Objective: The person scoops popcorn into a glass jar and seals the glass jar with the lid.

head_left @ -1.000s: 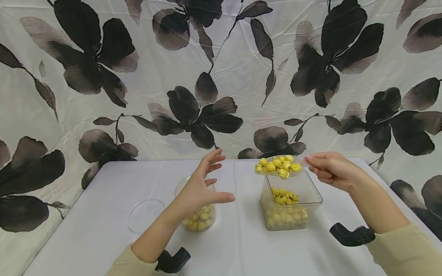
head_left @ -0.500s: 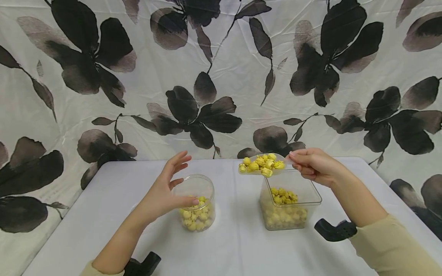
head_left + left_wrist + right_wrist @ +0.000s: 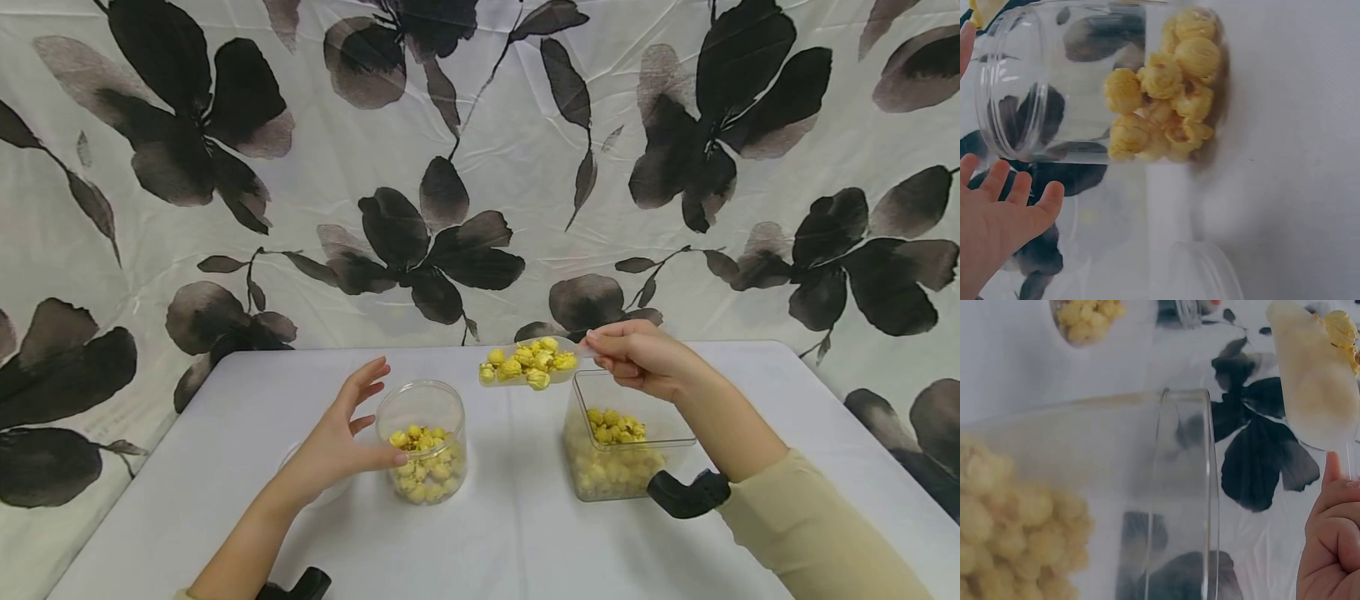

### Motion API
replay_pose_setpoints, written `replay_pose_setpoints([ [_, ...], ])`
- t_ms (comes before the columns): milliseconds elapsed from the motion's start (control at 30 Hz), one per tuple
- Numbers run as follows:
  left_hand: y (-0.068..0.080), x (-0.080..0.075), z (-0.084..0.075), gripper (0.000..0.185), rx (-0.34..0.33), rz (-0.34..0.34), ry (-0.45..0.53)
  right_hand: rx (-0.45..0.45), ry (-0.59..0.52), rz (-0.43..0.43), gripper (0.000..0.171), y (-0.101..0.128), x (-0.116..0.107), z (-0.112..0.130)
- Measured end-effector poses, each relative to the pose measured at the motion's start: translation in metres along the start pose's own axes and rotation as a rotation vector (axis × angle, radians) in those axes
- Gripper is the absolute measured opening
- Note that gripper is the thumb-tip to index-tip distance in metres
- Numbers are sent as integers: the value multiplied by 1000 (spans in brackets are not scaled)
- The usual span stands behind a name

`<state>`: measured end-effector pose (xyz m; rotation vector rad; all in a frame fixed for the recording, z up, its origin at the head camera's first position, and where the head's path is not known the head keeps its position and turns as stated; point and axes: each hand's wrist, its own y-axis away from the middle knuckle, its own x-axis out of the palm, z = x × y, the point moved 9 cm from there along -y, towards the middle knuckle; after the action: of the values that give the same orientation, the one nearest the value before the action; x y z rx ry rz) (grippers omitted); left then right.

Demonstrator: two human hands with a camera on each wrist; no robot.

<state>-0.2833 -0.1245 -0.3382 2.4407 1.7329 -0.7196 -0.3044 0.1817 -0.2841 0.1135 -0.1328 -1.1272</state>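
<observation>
Popcorn (image 3: 531,362), yellow, is riding heaped in a clear plastic scoop (image 3: 525,375) that the right hand (image 3: 637,358) is pinching by its handle, fingers curled, in the air between the square clear container (image 3: 660,442) and the round clear jar (image 3: 422,442). Left hand (image 3: 337,442) is steadying the jar on the white table (image 3: 525,533), thumb on its side wall, fingers spread and raised beside the rim; a clear lid (image 3: 1200,272) is lying just beside the jar. Judging the step as the carry across, with the next move calling for a level scoop brought over the jar mouth before tipping, since loose kernels could roll off.
</observation>
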Motion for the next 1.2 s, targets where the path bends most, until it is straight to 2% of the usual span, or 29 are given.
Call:
replay_pose_setpoints([
  [300,2,11,24,106,-63,59,76,49,11,-24,32,-20,18,-8],
  [500,2,21,37,105,-127,84,63,71,60,-40,27,-32,31,-11],
  [700,1,26,43,103,-151,92,26,108,129,-77,17,-42,43,-14],
  [800,1,27,44,101,-150,92,17,123,183,-89,18,-46,49,-15],
  [1200,1,27,44,98,-146,92,22,87,371,-97,22,-57,66,-10],
])
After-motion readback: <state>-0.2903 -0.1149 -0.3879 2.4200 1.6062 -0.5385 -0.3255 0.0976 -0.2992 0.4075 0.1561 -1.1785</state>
